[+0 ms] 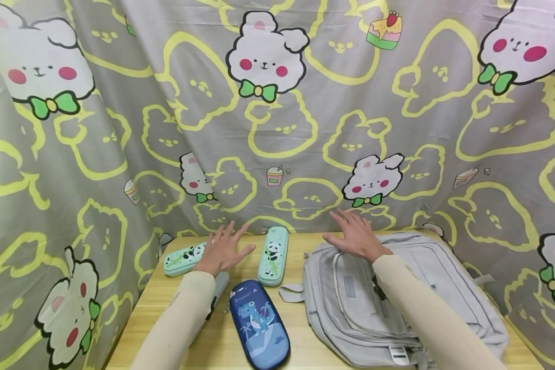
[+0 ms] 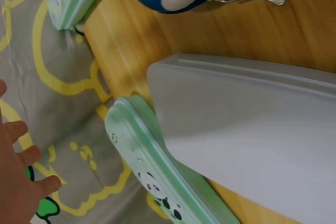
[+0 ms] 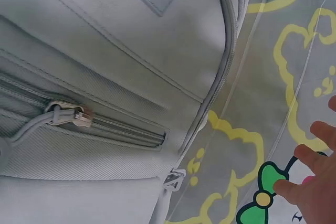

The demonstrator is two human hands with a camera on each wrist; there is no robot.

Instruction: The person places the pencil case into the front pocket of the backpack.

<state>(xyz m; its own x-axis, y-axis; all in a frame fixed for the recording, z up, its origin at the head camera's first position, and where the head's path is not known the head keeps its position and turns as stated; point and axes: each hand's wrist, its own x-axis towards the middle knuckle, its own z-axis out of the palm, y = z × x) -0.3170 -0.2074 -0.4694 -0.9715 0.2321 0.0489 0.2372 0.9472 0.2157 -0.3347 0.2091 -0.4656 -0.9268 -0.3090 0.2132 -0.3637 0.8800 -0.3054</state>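
My left hand (image 1: 222, 250) hovers with fingers spread between two mint-green panda pencil cases; one case (image 1: 179, 261) lies to its left, partly hidden by it, and the other (image 1: 274, 256) to its right. My right hand (image 1: 355, 237), fingers also spread, is raised above the back of a grey backpack (image 1: 324, 308) lying flat on the table. Neither hand holds anything. Nearer the front is a dark blue dinosaur pencil case (image 1: 260, 326). A smooth grey case (image 2: 247, 129) sits beneath my left forearm, mostly covered by the sleeve in the head view.
The wooden table (image 1: 217, 339) meets a grey curtain (image 1: 296, 118) with bunny prints along its back and sides. The backpack's strap loop (image 1: 291, 293) sticks out toward the pencil cases. A zipper pull (image 3: 68, 115) shows on the bag's front pocket.
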